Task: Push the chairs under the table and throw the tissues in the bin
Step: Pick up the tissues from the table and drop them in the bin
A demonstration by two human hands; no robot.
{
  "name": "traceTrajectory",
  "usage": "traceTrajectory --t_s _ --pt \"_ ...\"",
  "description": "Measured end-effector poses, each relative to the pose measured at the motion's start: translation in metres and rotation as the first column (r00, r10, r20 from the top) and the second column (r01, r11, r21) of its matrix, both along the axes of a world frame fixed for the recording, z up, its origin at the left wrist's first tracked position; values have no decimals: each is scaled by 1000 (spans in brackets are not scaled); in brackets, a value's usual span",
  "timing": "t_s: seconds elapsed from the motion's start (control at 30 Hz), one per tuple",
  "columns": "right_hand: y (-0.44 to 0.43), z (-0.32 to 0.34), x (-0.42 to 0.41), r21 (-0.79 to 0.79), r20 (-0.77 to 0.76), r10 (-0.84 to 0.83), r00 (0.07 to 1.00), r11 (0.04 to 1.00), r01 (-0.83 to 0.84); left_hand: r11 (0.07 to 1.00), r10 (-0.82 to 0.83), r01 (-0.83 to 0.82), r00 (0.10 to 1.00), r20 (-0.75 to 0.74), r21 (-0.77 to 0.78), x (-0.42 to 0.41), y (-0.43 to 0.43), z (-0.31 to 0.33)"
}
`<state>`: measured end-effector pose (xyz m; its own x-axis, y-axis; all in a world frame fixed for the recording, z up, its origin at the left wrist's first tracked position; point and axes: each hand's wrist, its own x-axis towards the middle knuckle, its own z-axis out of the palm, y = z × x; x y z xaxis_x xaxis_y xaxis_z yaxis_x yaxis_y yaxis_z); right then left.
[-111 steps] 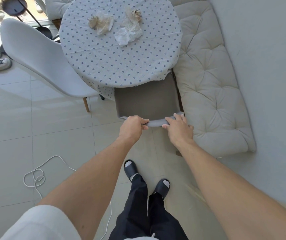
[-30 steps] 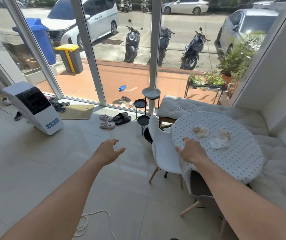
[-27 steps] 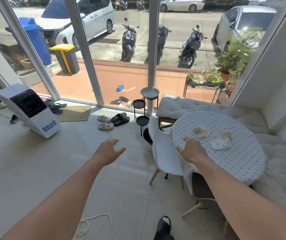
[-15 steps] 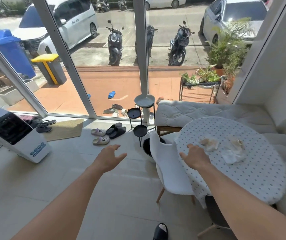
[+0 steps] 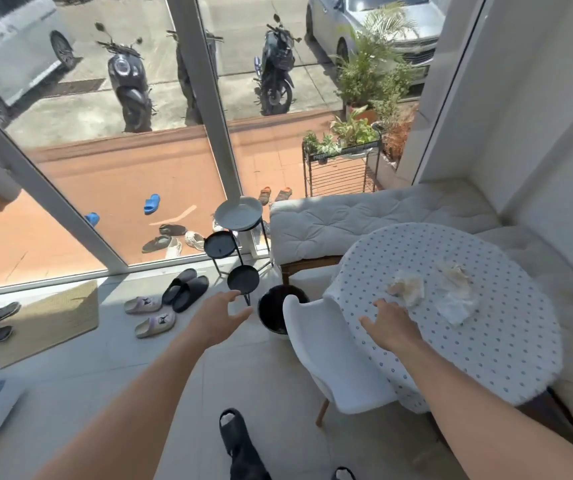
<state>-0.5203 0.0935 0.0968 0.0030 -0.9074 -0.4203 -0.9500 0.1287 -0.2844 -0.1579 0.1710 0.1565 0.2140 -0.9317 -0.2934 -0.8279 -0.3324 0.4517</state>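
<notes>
The white chair (image 5: 333, 358) stands pulled out from the bench (image 5: 507, 344), its back between both hands. The left hand (image 5: 217, 318) and right hand (image 5: 387, 327) are spread and hold nothing. The backrest should be gripped evenly and pushed straight in. Tissues (image 5: 430, 292) lie just beyond the right fingers (image 5: 370, 320); the dark tub (image 5: 278, 313) beside the left fingers is probably the bin.

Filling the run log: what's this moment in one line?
white chair out | tissues on table | left hand open | right hand open | bin by chair
</notes>
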Motion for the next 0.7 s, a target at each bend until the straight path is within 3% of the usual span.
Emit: traceTrajectory --t_s 0.4,0.7 --pt "-9 -14 39 40 -42 -450 892 892 451 912 -400 405 913 -73 69 75 -183 -23" --pt "16 -15 48 37 21 -667 745 745 666 745 -659 661 750 -59 85 25 -268 -35"
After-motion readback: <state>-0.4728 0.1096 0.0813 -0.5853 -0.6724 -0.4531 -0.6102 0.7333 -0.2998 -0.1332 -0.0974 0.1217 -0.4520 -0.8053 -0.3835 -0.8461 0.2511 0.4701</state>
